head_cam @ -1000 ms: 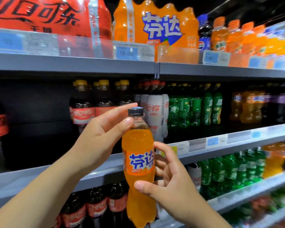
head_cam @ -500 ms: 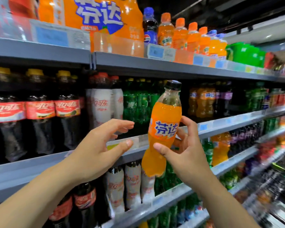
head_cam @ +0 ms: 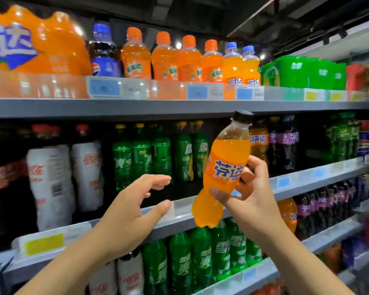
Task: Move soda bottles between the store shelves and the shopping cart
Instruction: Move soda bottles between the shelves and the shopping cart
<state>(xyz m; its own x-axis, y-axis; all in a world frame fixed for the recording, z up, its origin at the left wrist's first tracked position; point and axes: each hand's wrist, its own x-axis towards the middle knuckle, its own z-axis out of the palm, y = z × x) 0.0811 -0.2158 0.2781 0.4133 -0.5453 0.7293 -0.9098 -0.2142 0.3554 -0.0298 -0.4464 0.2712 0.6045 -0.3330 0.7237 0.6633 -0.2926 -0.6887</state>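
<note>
1. Right hand (head_cam: 249,201): clamped on the orange soda bottle (head_cam: 226,167) at its narrow waist. The thumb lies across the front just below the label and the fingers wrap behind.
2. Left hand (head_cam: 132,211): fingers spread and relaxed, holding nothing. It hovers to the left of the bottle, apart from it, in front of the middle shelf (head_cam: 307,177).
3. Bottle position: in the air in front of the middle shelf, tilted, with its black cap (head_cam: 242,117) leaning to the right and its base swung left. It touches no shelf. No shopping cart is in view.
4. Surroundings: green bottles (head_cam: 141,158) stand on the middle shelf beyond the left hand. Matching orange bottles (head_cam: 258,143) stand just behind and right of the held bottle's neck, with purple bottles (head_cam: 288,143) further right.
5. Step in hand, as judged: the bottle appears bound for the matching orange row. Whether a free slot waits at the front cannot be told, since bottle and hand hide that spot.
6. Recommended handling: bring the bottle upright before it crosses the clear price rail. Lead with the base and lift it over the rail rather than dragging it. Set it flat beside its own kind, label facing near. The free hand would serve best under the base or steadying the neighbours.
7. Risk: a tilted entry could topple adjacent bottles. A one-handed hold on smooth, curved plastic may slip.
</note>
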